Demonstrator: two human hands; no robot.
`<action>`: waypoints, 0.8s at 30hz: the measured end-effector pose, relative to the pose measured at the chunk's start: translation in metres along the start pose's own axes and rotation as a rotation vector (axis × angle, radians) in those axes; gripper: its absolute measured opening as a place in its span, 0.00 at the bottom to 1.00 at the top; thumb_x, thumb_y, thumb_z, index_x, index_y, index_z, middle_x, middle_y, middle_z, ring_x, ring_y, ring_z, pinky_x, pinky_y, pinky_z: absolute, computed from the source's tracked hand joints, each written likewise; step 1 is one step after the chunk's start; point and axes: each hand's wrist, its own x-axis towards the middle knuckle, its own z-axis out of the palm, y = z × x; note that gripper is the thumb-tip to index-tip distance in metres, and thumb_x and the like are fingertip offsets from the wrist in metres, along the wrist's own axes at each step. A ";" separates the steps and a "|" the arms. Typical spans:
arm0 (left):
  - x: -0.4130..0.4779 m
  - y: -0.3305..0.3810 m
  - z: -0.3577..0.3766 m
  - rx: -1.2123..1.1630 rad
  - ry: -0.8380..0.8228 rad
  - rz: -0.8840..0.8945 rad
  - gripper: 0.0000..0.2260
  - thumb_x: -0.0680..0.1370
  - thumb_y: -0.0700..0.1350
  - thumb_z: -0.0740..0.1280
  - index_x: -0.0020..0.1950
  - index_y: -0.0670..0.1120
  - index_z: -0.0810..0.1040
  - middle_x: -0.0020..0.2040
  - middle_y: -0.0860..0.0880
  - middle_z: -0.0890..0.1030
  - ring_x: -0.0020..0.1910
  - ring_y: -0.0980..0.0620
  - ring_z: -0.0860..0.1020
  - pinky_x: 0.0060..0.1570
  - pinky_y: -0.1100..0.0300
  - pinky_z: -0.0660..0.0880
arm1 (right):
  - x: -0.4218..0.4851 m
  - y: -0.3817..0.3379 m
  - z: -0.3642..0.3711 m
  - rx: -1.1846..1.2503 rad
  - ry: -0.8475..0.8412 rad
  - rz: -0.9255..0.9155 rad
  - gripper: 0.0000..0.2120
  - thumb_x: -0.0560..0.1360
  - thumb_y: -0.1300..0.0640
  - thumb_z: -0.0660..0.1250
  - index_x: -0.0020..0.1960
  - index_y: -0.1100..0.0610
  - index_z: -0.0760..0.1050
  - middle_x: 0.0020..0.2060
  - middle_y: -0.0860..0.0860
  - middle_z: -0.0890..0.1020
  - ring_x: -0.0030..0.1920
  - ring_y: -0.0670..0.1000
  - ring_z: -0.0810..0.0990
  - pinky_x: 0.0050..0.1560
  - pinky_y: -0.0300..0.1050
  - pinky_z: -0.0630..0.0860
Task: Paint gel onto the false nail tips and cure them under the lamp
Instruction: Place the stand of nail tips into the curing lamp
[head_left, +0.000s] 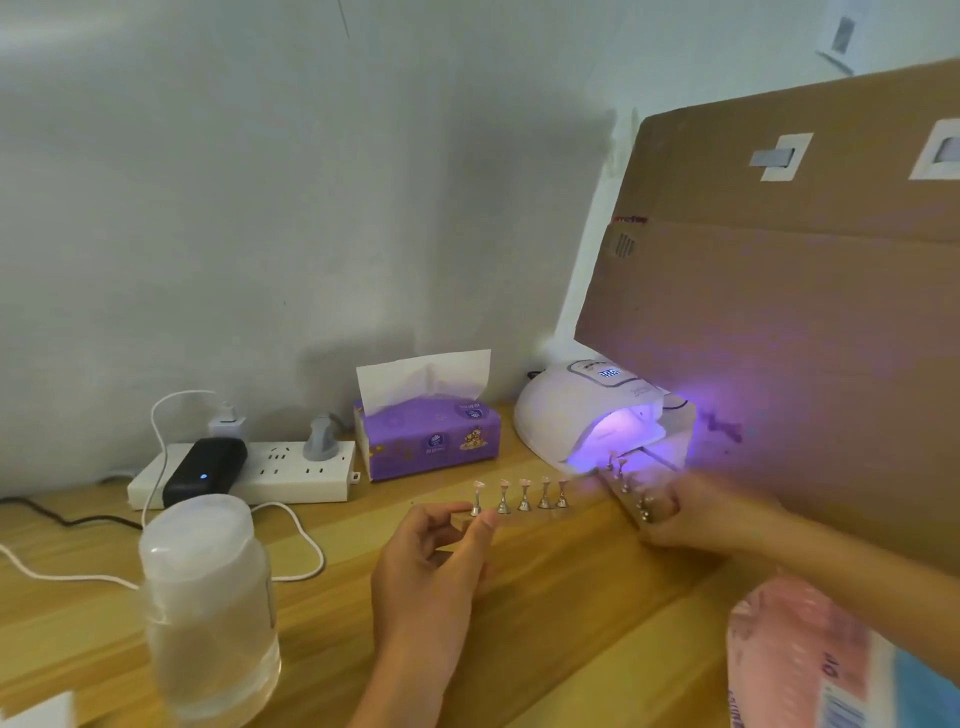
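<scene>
A row of several small metal stands with pink false nail tips (522, 496) sits on a clear strip on the wooden table. My left hand (441, 551) pinches the left end of that strip between thumb and fingers. My right hand (696, 514) grips a second strip of stands (631, 491), whose far end reaches into the mouth of the white curing lamp (582, 415). The lamp glows purple inside and its display is lit.
A purple tissue box (431, 436) stands left of the lamp. A white power strip (291, 475) with a black device and cables lies at the left. A clear plastic bottle (208, 608) stands near front left. A cardboard sheet (779, 312) leans at the right; a pink packet (810, 660) lies front right.
</scene>
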 end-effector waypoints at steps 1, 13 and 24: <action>0.000 0.002 0.001 -0.001 0.015 -0.003 0.08 0.69 0.46 0.77 0.46 0.49 0.83 0.38 0.49 0.85 0.31 0.54 0.78 0.27 0.68 0.72 | -0.002 0.000 0.001 -0.015 0.006 -0.028 0.17 0.66 0.40 0.68 0.31 0.51 0.67 0.29 0.44 0.73 0.31 0.45 0.73 0.30 0.41 0.66; 0.001 -0.002 -0.002 0.041 0.027 -0.022 0.10 0.68 0.49 0.77 0.47 0.50 0.82 0.39 0.48 0.85 0.26 0.56 0.78 0.29 0.65 0.73 | 0.088 -0.010 -0.060 0.379 0.250 -0.241 0.13 0.77 0.51 0.68 0.59 0.55 0.76 0.51 0.52 0.80 0.50 0.53 0.78 0.50 0.47 0.74; 0.001 0.003 0.001 0.073 0.043 -0.043 0.14 0.63 0.51 0.77 0.45 0.48 0.81 0.36 0.50 0.84 0.28 0.53 0.79 0.27 0.64 0.73 | 0.162 -0.025 -0.042 0.360 0.271 -0.047 0.32 0.71 0.32 0.66 0.71 0.44 0.68 0.70 0.54 0.63 0.70 0.59 0.66 0.66 0.50 0.66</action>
